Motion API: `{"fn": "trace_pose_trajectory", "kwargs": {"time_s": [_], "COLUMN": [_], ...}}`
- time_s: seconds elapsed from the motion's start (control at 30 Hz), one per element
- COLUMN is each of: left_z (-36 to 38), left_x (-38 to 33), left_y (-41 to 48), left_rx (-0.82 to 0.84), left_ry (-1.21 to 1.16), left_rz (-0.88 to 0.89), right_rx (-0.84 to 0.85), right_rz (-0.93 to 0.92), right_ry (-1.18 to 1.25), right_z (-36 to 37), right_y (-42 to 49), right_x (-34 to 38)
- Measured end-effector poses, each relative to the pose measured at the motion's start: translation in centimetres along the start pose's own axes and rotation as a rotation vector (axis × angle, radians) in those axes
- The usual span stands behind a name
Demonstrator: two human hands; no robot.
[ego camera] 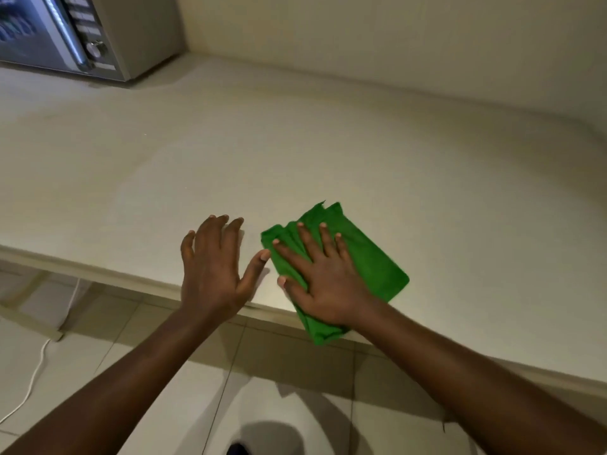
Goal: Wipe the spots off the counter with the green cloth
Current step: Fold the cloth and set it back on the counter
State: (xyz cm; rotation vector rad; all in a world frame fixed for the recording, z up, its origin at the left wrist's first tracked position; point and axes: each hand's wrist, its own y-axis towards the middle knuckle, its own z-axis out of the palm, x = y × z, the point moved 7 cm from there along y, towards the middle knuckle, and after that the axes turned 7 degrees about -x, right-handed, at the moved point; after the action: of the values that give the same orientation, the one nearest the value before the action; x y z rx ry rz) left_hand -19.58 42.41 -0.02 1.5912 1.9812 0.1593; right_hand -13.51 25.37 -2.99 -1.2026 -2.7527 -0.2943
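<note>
A folded green cloth [371, 261] lies on the pale counter [295, 152] at its front edge, one corner hanging over the edge. My right hand [323, 277] presses flat on top of the cloth with fingers spread. My left hand [213, 267] rests beside it on the bare counter, fingers apart, thumb close to the cloth's left corner and holding nothing. A faint dull smear shows on the counter left of centre; no distinct spots are visible.
A silver microwave [82, 34] stands at the back left of the counter. Walls close off the back and right. Below the counter edge lie floor tiles and a white cable [36, 372].
</note>
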Motion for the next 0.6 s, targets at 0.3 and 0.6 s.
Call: {"fn": "trace_pose_trajectory", "kwargs": {"time_s": [0.3,0.6], "left_z": [0.9,6.9], "left_x": [-9.3,-16.1], "left_y": [-1.0,-2.5], "left_rx": [0.144,0.445], "left_ry": [-0.160,0.015], "left_rz": [0.224,0.410], "right_rx": [-0.012,-0.028], "right_rz": [0.402,0.369], "right_ry": [0.177,0.039], "right_z": [-3.6,-7.4], "right_y": [-4.5,-10.0], "right_x": [-7.6,-12.4]}}
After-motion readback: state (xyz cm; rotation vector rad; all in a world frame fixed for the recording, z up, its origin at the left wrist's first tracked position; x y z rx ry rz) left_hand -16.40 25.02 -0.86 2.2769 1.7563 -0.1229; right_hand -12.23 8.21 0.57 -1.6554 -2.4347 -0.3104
